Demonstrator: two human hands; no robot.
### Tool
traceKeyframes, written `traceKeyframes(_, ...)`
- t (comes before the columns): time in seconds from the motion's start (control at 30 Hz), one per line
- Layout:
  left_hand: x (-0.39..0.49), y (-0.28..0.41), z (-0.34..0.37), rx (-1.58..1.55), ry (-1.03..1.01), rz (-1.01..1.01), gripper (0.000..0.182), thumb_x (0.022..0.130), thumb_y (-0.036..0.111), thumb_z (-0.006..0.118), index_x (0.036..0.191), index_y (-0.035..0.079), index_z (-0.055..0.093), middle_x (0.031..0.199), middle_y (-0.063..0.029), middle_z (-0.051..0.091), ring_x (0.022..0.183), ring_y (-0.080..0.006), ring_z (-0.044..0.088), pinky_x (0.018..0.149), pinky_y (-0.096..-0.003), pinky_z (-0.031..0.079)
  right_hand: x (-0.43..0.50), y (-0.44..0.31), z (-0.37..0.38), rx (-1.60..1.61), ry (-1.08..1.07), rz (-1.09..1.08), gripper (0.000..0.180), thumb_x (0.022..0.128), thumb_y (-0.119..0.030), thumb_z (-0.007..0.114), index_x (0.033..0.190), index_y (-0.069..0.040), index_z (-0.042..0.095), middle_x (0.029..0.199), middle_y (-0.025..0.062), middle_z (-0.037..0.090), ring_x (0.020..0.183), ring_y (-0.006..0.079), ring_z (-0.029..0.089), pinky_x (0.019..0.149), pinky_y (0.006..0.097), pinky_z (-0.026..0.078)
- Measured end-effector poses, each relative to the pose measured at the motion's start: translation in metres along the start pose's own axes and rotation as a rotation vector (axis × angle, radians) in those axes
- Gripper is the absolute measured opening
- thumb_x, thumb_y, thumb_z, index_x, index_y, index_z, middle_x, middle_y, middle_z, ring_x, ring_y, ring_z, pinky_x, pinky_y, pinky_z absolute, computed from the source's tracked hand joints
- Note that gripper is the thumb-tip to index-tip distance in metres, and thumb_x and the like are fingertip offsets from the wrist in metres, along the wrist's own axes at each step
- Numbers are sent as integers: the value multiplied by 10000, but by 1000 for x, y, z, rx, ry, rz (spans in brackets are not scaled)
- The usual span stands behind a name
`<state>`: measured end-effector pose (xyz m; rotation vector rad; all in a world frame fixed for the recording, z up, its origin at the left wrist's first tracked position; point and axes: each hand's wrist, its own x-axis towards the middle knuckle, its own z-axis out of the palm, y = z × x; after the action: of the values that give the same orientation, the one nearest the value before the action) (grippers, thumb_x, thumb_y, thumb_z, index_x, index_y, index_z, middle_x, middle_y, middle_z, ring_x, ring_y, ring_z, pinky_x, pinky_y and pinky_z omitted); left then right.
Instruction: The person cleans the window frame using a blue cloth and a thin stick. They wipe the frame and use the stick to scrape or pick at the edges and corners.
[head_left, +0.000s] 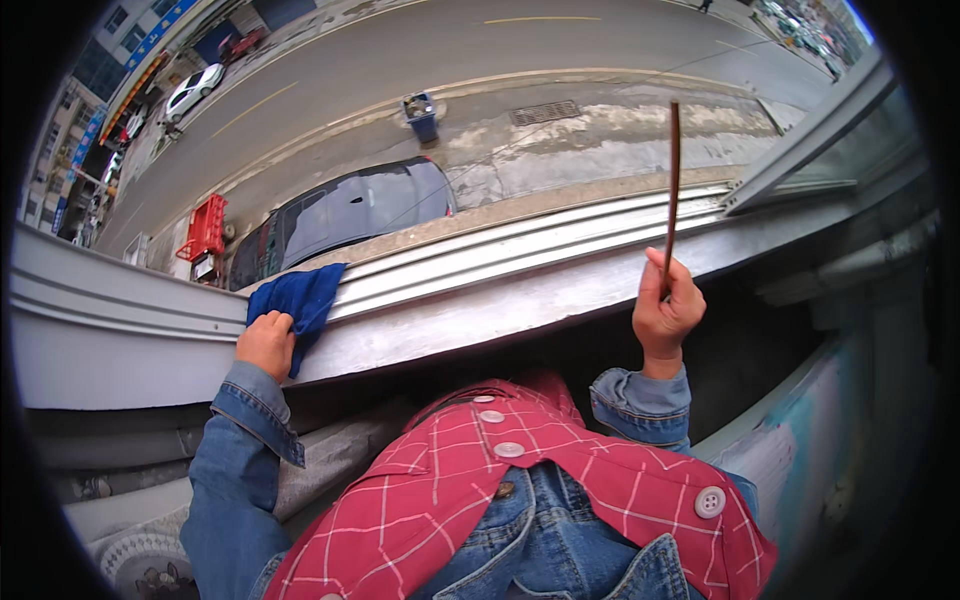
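Observation:
My left hand grips a dark blue cloth at the left end of the window track. The cloth drapes across the rails and hangs over the inner sill. On the other side, my right hand is raised over the sill's inner edge. Pinched between its thumb and fingers is a thin brown stick, held nearly upright with its upper end free. What the stick is made of I cannot tell.
A sliding window sash stands at the right, and a white frame post at the left. Outside, far below, are a dark car, a red cargo vehicle, a blue bin and a road.

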<state>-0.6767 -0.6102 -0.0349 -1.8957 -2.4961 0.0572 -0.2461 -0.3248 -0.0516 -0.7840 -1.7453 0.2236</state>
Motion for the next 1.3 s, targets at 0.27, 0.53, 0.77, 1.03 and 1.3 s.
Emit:
traceKeyframes(0.27, 14, 10, 12, -49, 132, 171, 162, 727, 67, 665, 843, 73, 552, 815, -118, 538, 821, -337, 557, 732, -451, 462, -24, 19, -25, -42, 72, 243, 105, 942, -22, 627, 1017, 5, 695, 652, -32, 546, 563, 31, 444, 510, 194, 346)
traceKeyframes(0.53, 50, 77, 20, -53, 231, 274, 93, 747, 77, 618, 802, 75, 543, 774, -101, 531, 751, -300, 566, 698, -415, 458, -18, 22, -14, 43, 30, 333, 118, 951, -20, 614, 1030, 20, 692, 702, -42, 560, 613, 18, 441, 551, 180, 356)
traceKeyframes(0.77, 117, 195, 33, -147, 354, 453, 85, 737, 115, 594, 755, 85, 516, 727, -86, 505, 680, -264, 554, 631, -397, 445, -8, 32, -19, 12, -46, 178, 134, 948, -19, 619, 1054, 15, 693, 715, -15, 600, 578, 32, 464, 515, 189, 353)
traceKeyframes(1.03, 183, 341, 35, -237, 536, 454, 90, 760, 155, 584, 700, 108, 537, 705, -56, 530, 696, -219, 563, 630, -342, 413, -12, 75, -66, -4, -38, 304, 174, 997, -50, 574, 1115, 38, 665, 984, 58, 670, 875, 102, 579, 820, 234, 473)
traceKeyframes(1.3, 145, 268, 25, -829, 522, 299, 185, 876, 187, 660, 805, 60, 546, 788, -132, 564, 775, -351, 601, 662, -440, 481, 6, 75, -60, 45, -85, 192, 161, 982, -20, 580, 1106, 51, 655, 986, 66, 675, 856, 107, 597, 786, 227, 481)
